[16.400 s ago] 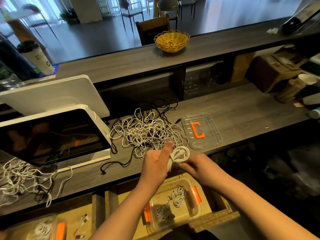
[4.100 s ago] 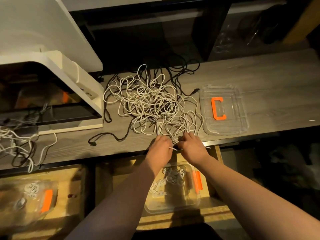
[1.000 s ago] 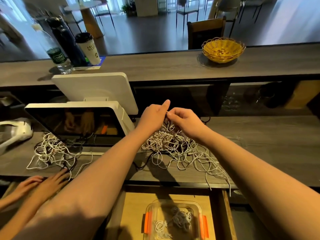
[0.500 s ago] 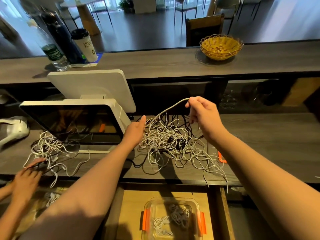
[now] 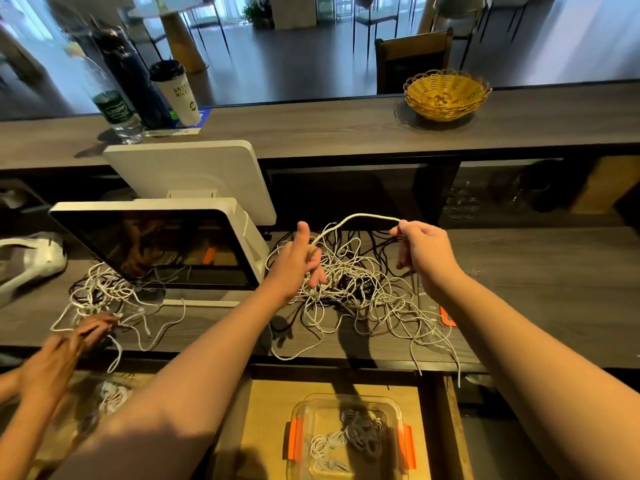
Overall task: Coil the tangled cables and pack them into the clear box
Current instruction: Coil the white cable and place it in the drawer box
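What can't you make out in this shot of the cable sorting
Head view:
- Clear box: near edge cut off by the frame's bottom.
- Lid: mostly hidden behind the right forearm.
- White cable: its far end is lost in the tangled pile.
- Other person's hands: motion-blurred, grip unclear.

I saw the cable tangle [image 5: 353,278] on the counter [image 5: 536,271], right of the monitor [image 5: 156,247]. The clear box [image 5: 346,441] sat below and in front, in a drawer [image 5: 270,417]. A basket [image 5: 446,93] stood on the ledge [image 5: 311,128] behind.
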A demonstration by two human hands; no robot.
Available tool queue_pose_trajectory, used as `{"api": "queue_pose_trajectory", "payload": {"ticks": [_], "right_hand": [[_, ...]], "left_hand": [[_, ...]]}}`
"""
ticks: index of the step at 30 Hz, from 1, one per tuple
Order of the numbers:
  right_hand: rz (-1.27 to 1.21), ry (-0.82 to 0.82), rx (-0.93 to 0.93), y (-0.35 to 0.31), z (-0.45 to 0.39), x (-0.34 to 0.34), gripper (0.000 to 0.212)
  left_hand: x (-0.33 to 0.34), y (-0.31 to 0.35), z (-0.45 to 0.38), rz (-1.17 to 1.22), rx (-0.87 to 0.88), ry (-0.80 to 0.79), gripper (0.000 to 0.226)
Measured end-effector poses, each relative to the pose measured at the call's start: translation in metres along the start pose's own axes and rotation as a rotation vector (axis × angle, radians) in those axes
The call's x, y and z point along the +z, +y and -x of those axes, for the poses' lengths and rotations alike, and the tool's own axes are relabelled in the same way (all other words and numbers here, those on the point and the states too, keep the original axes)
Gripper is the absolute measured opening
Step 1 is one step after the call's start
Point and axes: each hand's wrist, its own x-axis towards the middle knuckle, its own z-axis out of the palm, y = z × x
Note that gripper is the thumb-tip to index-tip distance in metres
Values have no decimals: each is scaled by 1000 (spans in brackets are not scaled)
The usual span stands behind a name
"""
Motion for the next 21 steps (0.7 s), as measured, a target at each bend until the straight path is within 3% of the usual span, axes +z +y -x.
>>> {"api": "queue_pose_trajectory", "payload": {"ticks": [3,7,11,15,21], "right_hand": [[3,24,62,13,6,-8,26],[42,-122,209,38,31,-24,28],[1,-186,293,52,58,-27,24],[120,-297,216,57,89,-25,24],[129,-330,136,64,126,-28,23]], "left_hand": [[13,5,20,95,81,45,86],[39,5,43,81,109,165,58],[50,-3,55,307,-17,226,43],[67,-3,67,655,-157,308,34],[89,-4,71,976,-512,264,34]]}}
